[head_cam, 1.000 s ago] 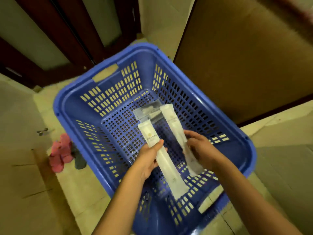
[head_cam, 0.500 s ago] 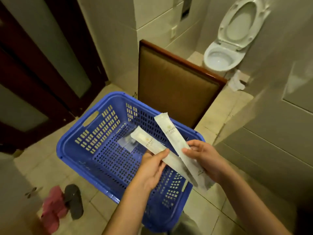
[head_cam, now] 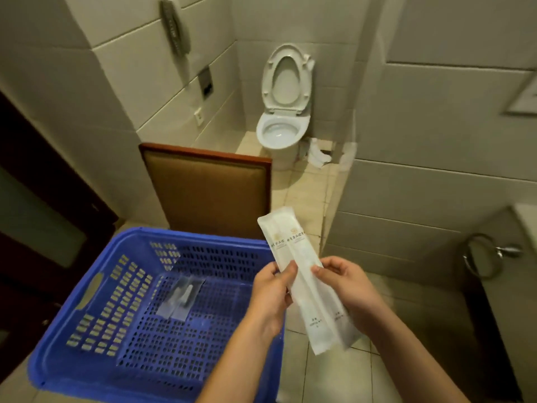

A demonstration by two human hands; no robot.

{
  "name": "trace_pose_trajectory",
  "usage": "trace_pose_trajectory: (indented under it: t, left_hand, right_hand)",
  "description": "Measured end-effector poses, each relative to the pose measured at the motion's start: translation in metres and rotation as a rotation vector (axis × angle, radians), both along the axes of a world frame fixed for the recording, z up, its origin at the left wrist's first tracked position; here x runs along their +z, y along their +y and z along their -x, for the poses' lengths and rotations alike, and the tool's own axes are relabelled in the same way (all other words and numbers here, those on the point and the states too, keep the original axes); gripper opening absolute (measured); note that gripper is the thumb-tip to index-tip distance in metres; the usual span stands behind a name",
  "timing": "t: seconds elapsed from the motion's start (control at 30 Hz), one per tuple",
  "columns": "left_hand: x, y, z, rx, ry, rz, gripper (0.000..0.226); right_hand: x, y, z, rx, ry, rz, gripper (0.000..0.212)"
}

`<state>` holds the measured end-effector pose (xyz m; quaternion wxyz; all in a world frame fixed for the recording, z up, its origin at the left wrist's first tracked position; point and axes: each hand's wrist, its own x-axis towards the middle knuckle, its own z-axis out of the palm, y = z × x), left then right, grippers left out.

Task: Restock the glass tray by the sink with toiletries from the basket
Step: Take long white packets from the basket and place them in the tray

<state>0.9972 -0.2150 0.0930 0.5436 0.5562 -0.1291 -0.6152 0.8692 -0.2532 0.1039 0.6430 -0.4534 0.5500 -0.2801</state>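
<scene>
The view sits on my head, wide-angled, looking forward and down along my forearms. My left hand [head_cam: 271, 289] and right hand [head_cam: 348, 286], both gripping the white packets [head_cam: 305, 289], are close under the lens, low and centre. The blue basket [head_cam: 101, 382] is near at lower left (its near rim almost meets the bottom edge). The toilet [head_cam: 280, 132] stands well off, ahead at top centre.
</scene>
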Motion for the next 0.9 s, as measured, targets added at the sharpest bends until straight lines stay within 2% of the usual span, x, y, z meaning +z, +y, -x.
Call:
trace_pose_trajectory:
  t: [0.23,0.4,0.6,0.73,0.9]
  left_hand:
    - [0.029,0.017,0.088,-0.148,-0.024,0.108,0.02]
    - [0.034,0.046,0.161,-0.197,0.009,0.165,0.026]
    - [0.034,0.106,0.276,-0.339,0.084,0.161,0.027]
    - [0.027,0.149,0.351,-0.463,0.084,0.139,0.02]
    - [0.014,0.188,0.411,-0.58,0.052,0.064,0.014]
  right_hand:
    - [0.022,0.037,0.069,-0.228,0.124,0.204,0.016]
    - [0.033,0.076,0.136,-0.294,0.236,0.308,0.009]
    - [0.022,0.155,0.241,-0.346,0.473,0.395,0.021]
    - [0.021,0.214,0.311,-0.434,0.553,0.377,0.023]
    - [0.004,0.272,0.369,-0.521,0.486,0.241,0.028]
